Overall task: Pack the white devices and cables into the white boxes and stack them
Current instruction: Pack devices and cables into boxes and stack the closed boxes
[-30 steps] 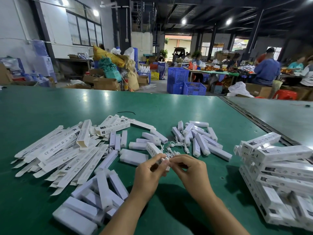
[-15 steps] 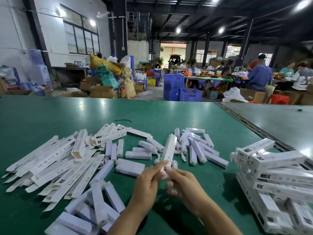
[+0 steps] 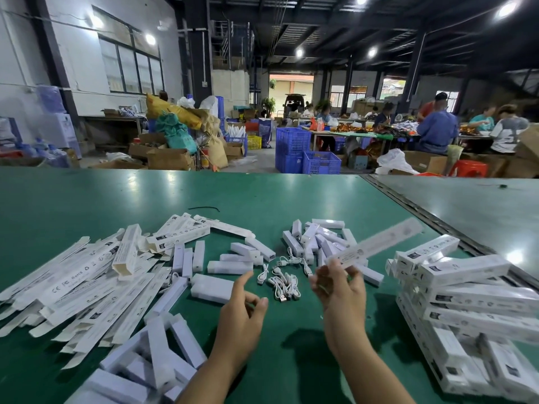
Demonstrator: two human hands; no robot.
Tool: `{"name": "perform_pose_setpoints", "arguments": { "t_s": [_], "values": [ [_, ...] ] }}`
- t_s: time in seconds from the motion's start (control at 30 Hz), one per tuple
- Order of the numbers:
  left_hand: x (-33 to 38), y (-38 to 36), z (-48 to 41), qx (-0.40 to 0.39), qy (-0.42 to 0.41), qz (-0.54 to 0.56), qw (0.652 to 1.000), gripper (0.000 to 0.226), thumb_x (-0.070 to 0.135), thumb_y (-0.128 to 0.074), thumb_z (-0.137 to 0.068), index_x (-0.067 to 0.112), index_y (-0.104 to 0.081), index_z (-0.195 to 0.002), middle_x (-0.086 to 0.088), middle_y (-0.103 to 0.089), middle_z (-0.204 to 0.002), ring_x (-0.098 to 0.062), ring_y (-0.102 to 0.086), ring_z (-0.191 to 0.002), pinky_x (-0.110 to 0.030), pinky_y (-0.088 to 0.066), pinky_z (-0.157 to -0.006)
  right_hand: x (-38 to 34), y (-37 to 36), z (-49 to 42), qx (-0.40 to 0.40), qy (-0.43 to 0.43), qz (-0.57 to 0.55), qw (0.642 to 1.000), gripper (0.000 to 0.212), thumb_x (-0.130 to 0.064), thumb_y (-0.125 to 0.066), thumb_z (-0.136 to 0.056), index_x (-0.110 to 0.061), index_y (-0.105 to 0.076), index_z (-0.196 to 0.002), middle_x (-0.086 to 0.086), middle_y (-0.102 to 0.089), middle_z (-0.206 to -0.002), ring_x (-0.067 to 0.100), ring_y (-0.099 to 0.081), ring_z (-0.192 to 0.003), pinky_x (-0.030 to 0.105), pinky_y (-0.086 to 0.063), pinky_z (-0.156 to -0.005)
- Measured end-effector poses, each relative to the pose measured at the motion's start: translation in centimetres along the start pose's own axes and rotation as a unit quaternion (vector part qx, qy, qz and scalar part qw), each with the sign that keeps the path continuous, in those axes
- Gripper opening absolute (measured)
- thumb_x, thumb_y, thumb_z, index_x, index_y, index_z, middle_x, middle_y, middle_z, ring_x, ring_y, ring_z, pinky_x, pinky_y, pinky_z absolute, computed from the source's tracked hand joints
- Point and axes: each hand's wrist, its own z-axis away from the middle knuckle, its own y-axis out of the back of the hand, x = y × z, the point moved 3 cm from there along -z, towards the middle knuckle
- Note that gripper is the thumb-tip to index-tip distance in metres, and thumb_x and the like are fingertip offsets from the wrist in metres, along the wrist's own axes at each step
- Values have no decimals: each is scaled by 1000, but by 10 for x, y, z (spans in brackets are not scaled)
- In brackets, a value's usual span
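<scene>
**Packing partway done, plenty left to fill**

Right hand pinches one end of a long box between thumb and curled fingers, just right of the cable heap and above it. The box is blurred and slants toward the stack of boxes well right of the heap. Whether its flap is tucked I cannot tell; I judge it a packed one bound for that stack. Left hand hangs just left of the heap and nearer the person; its forefinger is stretched out, the other fingers loosely curled, with nothing in them that I can see.

Done, as far as shows: the stack right of the heap holds many boxes in several rough layers; some lie crosswise, a few sit askew at the top.

Left to do:
- Many flat boxes sprawl well left of the heap, unfolded and unfilled.
- White devices lie in a loose pile just beyond the heap; more devices lie just to its left.
- The heap itself is several coiled cables on the green desk.
- White sleeve-like pieces are piled left of the heap, nearer the person; what part they play I cannot tell.

By my reckoning the work is somewhere near its middle. Each loose device wants a cable, a folded box and a place on the stack, which would bear squaring up.
</scene>
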Motion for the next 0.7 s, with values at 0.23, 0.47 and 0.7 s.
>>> {"name": "perform_pose_setpoints", "arguments": {
  "t_s": [0.23,0.47,0.7],
  "values": [
    [-4,-3,-1,-12,22,-4,1000,56,12,-65,-93,22,-41,-143,-1,-65,-76,-4,-60,-82,3,-35,-74,-25,26,-15,132,31,-53,989,14,-23,-60,-96,-10,-54,-91,0,-54,-75,8,-51,-61,22,-47,-60],
    [-7,-4,-1,-17,30,-1,999,59,15,-66,-93,26,-37,-144,1,-67,-79,1,-59,-76,-4,-40,-70,-41,41,-24,142,24,-162,976,17,-24,-71,-86,-13,-59,-86,-3,-59,-74,4,-54,-60,16,-50,-61],
    [-10,-6,-1,-18,37,-4,999,61,16,-65,-94,26,-35,-146,0,-68,-81,-4,-61,-80,-1,-39,-72,-42,45,-34,119,0,-223,968,5,-7,-63,-91,-13,-64,-89,0,-63,-81,5,-59,-64,12,-52,-62]
  ]
}}
